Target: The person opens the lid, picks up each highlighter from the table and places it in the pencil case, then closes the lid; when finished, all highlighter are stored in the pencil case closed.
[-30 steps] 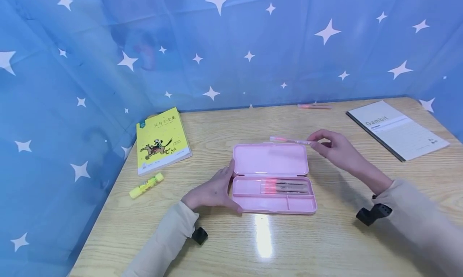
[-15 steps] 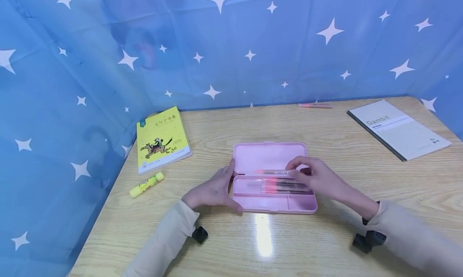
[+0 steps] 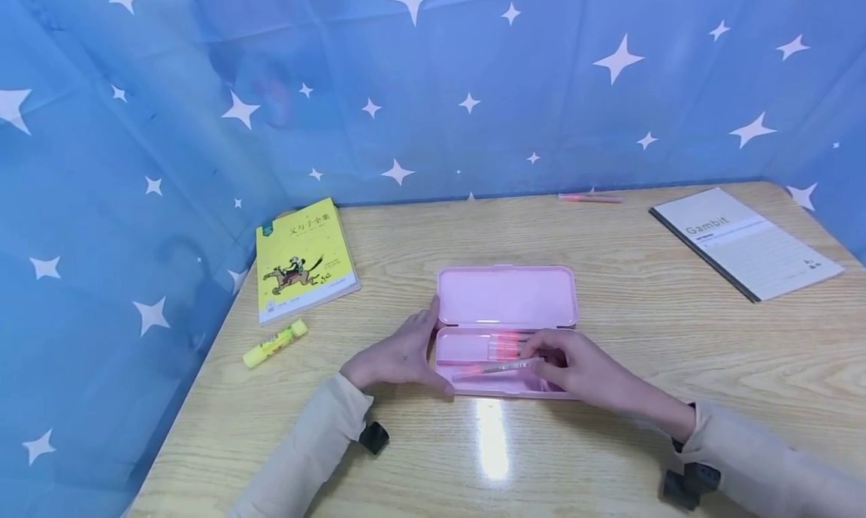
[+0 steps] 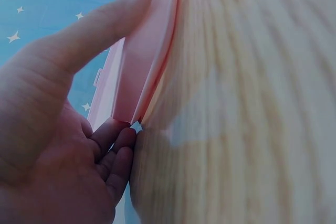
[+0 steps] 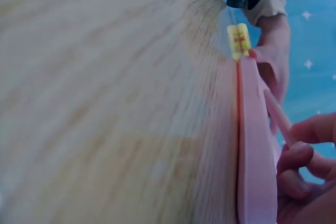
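Note:
A pink pencil case (image 3: 507, 296) lies with its lid folded back. My left hand (image 3: 399, 356) holds its left end, thumb at the front edge and fingers near the hinge; the left wrist view shows the thumb along the case wall (image 4: 144, 51). Between thumb and fingers my right hand (image 3: 585, 371) pinches a clear pen with a pink tip (image 3: 497, 368). This pen slants over the narrow front compartment, tip pointing left. Several similar pens (image 3: 504, 346) lie side by side in the rear compartment, their right ends hidden behind the right hand.
A yellow book (image 3: 304, 262) and a yellow tube-shaped item (image 3: 274, 343) lie to the left on the wooden table (image 3: 406, 458). One more pinkish pen (image 3: 590, 198) is at the back edge. At the right lies a notebook (image 3: 744, 243). A starry blue curtain (image 3: 433, 89) hangs behind.
My right hand has brought the pen from behind the lid's upper right corner forward and down, over the rear compartment to the front one. The left hand has stayed at the case's left end.

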Motion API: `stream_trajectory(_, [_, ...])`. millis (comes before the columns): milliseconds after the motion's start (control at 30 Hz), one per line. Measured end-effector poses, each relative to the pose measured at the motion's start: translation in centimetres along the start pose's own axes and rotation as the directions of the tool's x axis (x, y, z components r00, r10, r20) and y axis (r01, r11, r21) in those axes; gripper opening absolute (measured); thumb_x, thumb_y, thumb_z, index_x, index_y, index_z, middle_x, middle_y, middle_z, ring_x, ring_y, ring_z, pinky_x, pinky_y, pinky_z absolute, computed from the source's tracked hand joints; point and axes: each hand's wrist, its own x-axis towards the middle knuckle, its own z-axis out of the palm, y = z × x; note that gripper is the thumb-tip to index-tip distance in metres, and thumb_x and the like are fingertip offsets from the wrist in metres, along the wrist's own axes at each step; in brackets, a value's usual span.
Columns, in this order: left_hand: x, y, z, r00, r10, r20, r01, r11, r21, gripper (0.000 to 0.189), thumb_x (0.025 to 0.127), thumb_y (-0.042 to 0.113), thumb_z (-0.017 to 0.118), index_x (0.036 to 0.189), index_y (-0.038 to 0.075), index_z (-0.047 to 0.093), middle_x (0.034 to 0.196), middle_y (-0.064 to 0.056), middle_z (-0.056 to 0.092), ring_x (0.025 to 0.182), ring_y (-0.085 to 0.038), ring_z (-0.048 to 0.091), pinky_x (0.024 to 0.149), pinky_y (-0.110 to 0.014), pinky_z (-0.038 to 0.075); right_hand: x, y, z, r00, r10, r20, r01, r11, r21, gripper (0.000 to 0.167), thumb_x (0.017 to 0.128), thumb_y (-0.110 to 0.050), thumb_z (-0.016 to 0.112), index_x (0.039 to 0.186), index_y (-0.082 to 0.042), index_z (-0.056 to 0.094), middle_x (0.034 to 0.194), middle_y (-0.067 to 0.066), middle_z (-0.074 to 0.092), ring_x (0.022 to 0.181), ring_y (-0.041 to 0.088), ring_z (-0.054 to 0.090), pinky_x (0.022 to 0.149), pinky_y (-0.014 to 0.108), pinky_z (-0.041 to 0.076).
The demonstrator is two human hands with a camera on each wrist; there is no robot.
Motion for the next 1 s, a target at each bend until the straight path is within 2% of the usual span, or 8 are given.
stream_trajectory(167, [0.0,0.1,-0.1,1.0,-0.004,-0.007,0.004,1.0,-0.016,0.146,0.056,0.049,0.088,0.149,0.014,-0.019,0.155,-0.004,0.014,0.135,-0.017,0.017,0.111,-0.038,0.018,0.0,0.0,0.3,1.0,-0.027,-0.002,0.027,1.0,0.004,0.013,0.087,0.001,0.063,0.093,-0.009,0.066,0.077,0.0,0.057,0.059,0.007,0.047,0.05,0.022,0.04])
stream_trajectory(300, [-0.1,0.1,-0.1,1.0,-0.006,-0.001,0.006,1.0,-0.017,0.146,0.057,0.05,0.087,0.148,0.014,-0.02,0.157,-0.004,0.009,0.138,-0.017,0.012,0.111,-0.038,0.015,-0.1,0.1,0.6,0.997,-0.074,0.006,0.074,0.997,-0.024,0.017,0.083,0.004,0.064,0.089,-0.012,0.066,0.075,-0.003,0.053,0.06,0.005,0.044,0.051,0.021,0.04])
stream_trajectory(400, [-0.1,0.1,-0.2,1.0,-0.003,0.006,0.003,1.0,0.0,0.145,0.058,0.052,0.086,0.148,0.01,-0.019,0.158,-0.007,-0.002,0.141,-0.02,0.004,0.112,-0.038,0.01,-0.1,0.1,0.8,0.993,-0.121,0.014,0.122,0.988,-0.097,0.022,0.081,0.004,0.067,0.085,-0.018,0.064,0.069,-0.008,0.049,0.058,0.004,0.043,0.049,0.02,0.038])
stream_trajectory(500, [0.0,0.1,-0.1,1.0,-0.007,0.011,0.007,1.0,0.002,0.144,0.059,0.052,0.086,0.148,0.01,-0.019,0.158,-0.008,-0.005,0.142,-0.021,0.001,0.113,-0.038,0.009,-0.1,0.1,0.9,0.988,-0.149,0.024,0.151,0.977,-0.148,0.025,0.079,0.003,0.07,0.083,-0.021,0.063,0.068,-0.011,0.048,0.06,0.004,0.043,0.05,0.019,0.038])
stream_trajectory(667, [0.0,0.0,-0.1,1.0,-0.016,0.013,0.016,1.0,0.0,0.144,0.059,0.052,0.086,0.148,0.011,-0.019,0.158,-0.008,-0.002,0.141,-0.02,0.003,0.112,-0.037,0.011,-0.2,0.0,1.0,0.986,-0.164,0.031,0.167,0.972,-0.163,0.025,0.079,0.002,0.071,0.084,-0.021,0.063,0.069,-0.012,0.049,0.059,0.004,0.044,0.049,0.019,0.039])
stream_trajectory(1000, [-0.1,0.1,-0.1,1.0,-0.014,0.011,0.014,1.0,0.005,0.143,0.059,0.053,0.085,0.148,0.011,-0.019,0.157,-0.007,-0.005,0.142,-0.019,-0.002,0.113,-0.037,0.008,-0.3,0.0,0.9,0.986,-0.158,0.046,0.164,0.971,-0.176,0.022,0.079,-0.002,0.073,0.085,-0.021,0.064,0.071,-0.012,0.05,0.06,0.004,0.045,0.049,0.019,0.039])
